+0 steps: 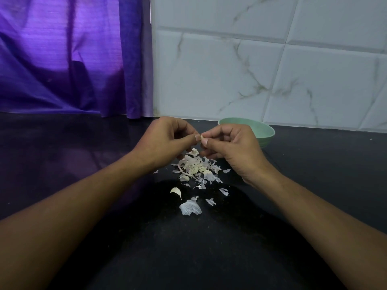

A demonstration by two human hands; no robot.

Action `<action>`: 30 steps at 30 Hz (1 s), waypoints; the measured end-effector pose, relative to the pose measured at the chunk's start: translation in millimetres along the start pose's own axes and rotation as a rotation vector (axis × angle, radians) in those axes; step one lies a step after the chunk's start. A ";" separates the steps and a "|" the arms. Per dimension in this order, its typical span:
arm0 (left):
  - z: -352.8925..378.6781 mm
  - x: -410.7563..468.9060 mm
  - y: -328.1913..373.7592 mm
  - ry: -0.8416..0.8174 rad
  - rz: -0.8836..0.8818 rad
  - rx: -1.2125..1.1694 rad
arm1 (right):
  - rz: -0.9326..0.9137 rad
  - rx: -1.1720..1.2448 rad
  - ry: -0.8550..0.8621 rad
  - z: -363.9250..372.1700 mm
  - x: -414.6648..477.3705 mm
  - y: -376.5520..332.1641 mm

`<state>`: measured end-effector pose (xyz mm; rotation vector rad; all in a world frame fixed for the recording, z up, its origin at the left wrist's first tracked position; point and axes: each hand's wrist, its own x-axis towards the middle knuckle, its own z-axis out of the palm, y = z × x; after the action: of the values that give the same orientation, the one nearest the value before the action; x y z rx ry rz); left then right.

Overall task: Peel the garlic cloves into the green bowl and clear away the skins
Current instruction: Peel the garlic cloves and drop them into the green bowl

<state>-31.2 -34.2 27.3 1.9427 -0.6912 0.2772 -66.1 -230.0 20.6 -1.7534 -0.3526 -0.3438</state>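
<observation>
Black countertop (pixel 293 206), purple curtain (pixel 62 59) behind — left hand (pixel 165 141) and right hand (pixel 230 145) both pinch one garlic clove (pixel 201 137) above skin pile (pixel 194 168); green bowl (pixel 266 132) behind right hand.

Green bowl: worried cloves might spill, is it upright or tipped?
Upright: the green bowl sits on its base on the dark counter, rim facing up, behind the right hand.
</observation>
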 end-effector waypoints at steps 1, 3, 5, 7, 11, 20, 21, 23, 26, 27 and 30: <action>0.1 -0.5 0.7 0.007 0.023 0.051 | -0.009 -0.027 0.001 0.2 -0.1 0.4; 1.4 -1.9 3.1 0.034 0.065 0.138 | -0.024 -0.074 -0.003 1.0 -0.7 0.6; 3.1 -3.3 5.6 0.058 0.080 0.171 | -0.029 -0.093 -0.011 1.9 -1.4 1.0; 3.7 -3.9 7.5 0.074 0.075 0.199 | -0.029 -0.096 -0.014 3.0 -1.6 1.7; 4.2 -4.5 9.0 0.083 0.062 0.216 | -0.002 -0.070 -0.023 4.2 -1.6 1.1; 6.7 -2.9 4.4 0.056 -0.050 0.078 | 0.037 0.209 0.024 2.4 0.3 0.0; 6.8 -3.0 3.3 0.052 -0.052 0.092 | 0.049 0.246 0.035 0.8 1.0 -1.0; 5.8 -2.8 1.7 0.054 -0.067 0.102 | 0.081 0.310 0.041 -1.4 2.1 -2.1; 3.9 -1.3 1.2 0.056 -0.067 0.101 | 0.110 0.320 0.024 -1.9 2.2 -1.0; 3.3 -1.2 0.7 0.054 -0.056 0.108 | 0.114 0.314 0.019 -1.3 2.0 -0.3; 2.4 -1.6 -1.3 0.049 -0.019 0.121 | 0.115 0.297 0.013 -0.1 1.0 0.2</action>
<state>-32.0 -35.3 24.4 2.0487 -0.6367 0.3611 -65.1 -230.1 20.9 -1.4722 -0.2766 -0.2078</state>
